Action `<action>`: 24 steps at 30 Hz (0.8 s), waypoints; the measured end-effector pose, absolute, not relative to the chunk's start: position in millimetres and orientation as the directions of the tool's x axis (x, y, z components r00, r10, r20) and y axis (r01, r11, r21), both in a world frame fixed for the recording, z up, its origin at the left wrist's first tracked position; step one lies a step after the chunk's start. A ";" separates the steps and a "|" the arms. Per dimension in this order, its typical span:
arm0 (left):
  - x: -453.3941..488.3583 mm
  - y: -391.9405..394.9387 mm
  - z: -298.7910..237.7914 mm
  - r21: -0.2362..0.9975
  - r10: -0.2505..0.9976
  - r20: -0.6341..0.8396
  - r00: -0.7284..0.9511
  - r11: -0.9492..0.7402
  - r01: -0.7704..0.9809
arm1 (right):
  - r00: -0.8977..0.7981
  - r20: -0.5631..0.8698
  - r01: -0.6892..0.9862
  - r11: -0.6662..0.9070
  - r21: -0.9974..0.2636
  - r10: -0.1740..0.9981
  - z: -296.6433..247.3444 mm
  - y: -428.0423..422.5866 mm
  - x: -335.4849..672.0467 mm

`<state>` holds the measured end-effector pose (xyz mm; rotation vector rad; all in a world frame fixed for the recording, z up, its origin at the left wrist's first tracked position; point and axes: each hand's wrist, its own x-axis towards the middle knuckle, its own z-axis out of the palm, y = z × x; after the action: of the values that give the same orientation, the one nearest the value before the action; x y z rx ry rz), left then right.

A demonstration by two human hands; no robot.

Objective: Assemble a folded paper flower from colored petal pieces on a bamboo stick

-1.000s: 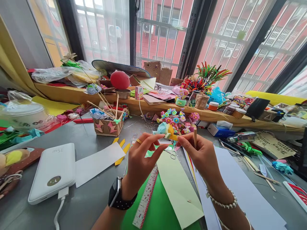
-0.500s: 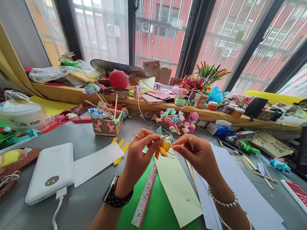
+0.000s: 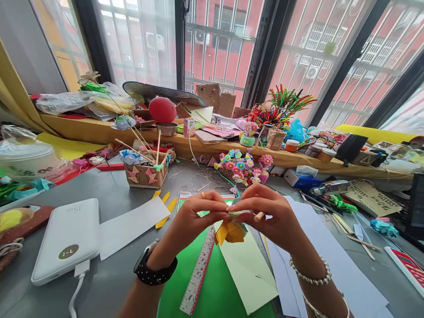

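A yellow paper flower [image 3: 230,232] hangs head down between my hands, above the pale green paper strip [image 3: 250,274]. My left hand [image 3: 195,216] is closed, its thumb and fingertips pinching the flower's greenish base. From the other side my right hand [image 3: 273,214] is closed on the same base, fingertips almost meeting those of the left. A round wooden stick [image 3: 259,217] pokes out between the right hand's fingers; its other end is hidden. Below lie a clear ruler with a red dotted edge [image 3: 198,269] and a green sheet [image 3: 185,282].
A white power bank [image 3: 68,238] with a cable lies left, beside a white paper strip [image 3: 134,227] and yellow paper pieces [image 3: 168,210]. Behind stand a cardboard box with sticks [image 3: 145,172] and crocheted flowers [image 3: 240,165]. White sheets [image 3: 331,260] lie right.
My right hand has moved in to the flower's base and now grips it beside the left fingers. The flower has dropped lower, and a wooden stick end shows at the right hand.
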<state>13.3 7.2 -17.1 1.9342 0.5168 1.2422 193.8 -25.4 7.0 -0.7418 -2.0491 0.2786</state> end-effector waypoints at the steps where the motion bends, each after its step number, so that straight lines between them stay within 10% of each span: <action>1: 13.2 7.1 -16.8 0.786 0.685 0.574 0.448 -0.615 -0.067 | -0.404 0.684 0.406 0.789 -0.461 0.607 7.7 -26.1 193.4; 24: 26.4 0.5 -19.8 0.763 0.762 0.594 0.258 -0.635 0.118 | -0.237 0.672 0.585 0.655 -0.478 0.701 5.2 -23.1 187.4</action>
<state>26.4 0.5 -19.8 1.9416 0.7959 1.4044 187.4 -23.1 5.2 -1.0089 -1.9278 0.1554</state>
